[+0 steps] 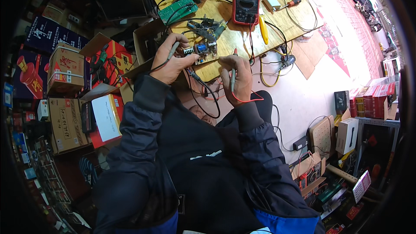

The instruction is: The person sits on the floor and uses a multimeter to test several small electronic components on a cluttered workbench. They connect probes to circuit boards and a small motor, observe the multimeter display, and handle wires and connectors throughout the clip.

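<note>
My left hand (169, 63) is closed at the table's near edge, holding a small circuit board (207, 55) by its left side. Blue, black and white parts stand on that board. A grey test probe with a black lead (173, 49) also lies in this hand, across the fingers. My right hand (239, 77) is closed around a second grey test probe (233, 79), whose red lead loops below the wrist. The tip of this probe points up, apart from the board and to its right. A red and black multimeter (246, 1) lies beyond, its screen too small to read.
On the wooden table (286, 21) are green circuit boards (177, 11), pliers (210, 29), a yellow-handled tool (263, 30) and a screwdriver (294, 2). Cartons (66, 69) are stacked at left. Boxes (346, 135) and a metal shelf (377, 123) stand at right. Cables hang below the table edge.
</note>
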### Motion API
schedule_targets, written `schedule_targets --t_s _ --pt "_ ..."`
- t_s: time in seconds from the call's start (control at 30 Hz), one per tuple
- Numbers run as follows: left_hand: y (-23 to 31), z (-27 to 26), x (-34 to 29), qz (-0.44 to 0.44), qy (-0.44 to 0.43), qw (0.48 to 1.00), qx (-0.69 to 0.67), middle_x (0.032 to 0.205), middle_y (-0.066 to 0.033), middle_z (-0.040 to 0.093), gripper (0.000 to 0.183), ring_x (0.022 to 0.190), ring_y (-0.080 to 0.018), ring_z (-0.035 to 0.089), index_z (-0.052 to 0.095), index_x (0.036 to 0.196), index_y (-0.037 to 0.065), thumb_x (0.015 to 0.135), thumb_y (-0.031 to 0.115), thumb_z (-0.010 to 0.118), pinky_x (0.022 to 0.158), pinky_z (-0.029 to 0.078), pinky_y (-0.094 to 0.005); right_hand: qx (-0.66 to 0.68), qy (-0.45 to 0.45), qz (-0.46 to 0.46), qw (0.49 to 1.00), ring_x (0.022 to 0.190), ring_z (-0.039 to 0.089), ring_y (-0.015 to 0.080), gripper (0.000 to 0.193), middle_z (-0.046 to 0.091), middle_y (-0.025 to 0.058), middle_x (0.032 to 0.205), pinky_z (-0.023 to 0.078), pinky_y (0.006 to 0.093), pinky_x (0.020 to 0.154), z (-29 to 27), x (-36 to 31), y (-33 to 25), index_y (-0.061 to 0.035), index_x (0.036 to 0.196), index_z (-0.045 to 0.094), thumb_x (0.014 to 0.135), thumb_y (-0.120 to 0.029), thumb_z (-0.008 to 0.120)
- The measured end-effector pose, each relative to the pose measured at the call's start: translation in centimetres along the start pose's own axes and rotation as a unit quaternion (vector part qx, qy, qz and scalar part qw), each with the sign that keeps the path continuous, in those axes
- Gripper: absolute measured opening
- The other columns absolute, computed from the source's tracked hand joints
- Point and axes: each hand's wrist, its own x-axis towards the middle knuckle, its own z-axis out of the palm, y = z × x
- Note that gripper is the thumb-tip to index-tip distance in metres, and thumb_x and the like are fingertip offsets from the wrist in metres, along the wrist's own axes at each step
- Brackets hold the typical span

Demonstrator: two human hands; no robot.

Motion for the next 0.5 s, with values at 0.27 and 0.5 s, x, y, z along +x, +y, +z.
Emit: schedule_targets --t_s 0.27,0.5 --pt "-0.06 -0.05 -0.01 0.005 0.000 1.000 0.009 0.100 -0.0010 0.056 0.043 0.088 -0.0084 0.056 0.059 0.116 0.004 0.082 0.004 0.085 0.075 0.052 -0.0239 0.039 0.025 0.021 0.999 0.104 0.067 0.0327 0.029 0.074 0.0137 0.104 0.053 0.0391 0.093 0.22 0.08 -0.41 -0.0021 0.112 0.067 0.085 0.008 0.068" --pt "0.34 -0.09 -0.05 -0.001 -0.002 1.000 0.029 0.100 -0.0016 0.056 0.042 0.088 -0.0087 0.056 0.059 0.116 0.004 0.083 0.005 0.085 0.075 0.051 -0.0243 0.029 0.027 0.010 0.999 0.104 0.067 0.0313 0.031 0.075 0.0126 0.103 0.053 0.0392 0.093 0.17 0.17 -0.67 -0.0021 0.113 0.066 0.084 0.009 0.067"
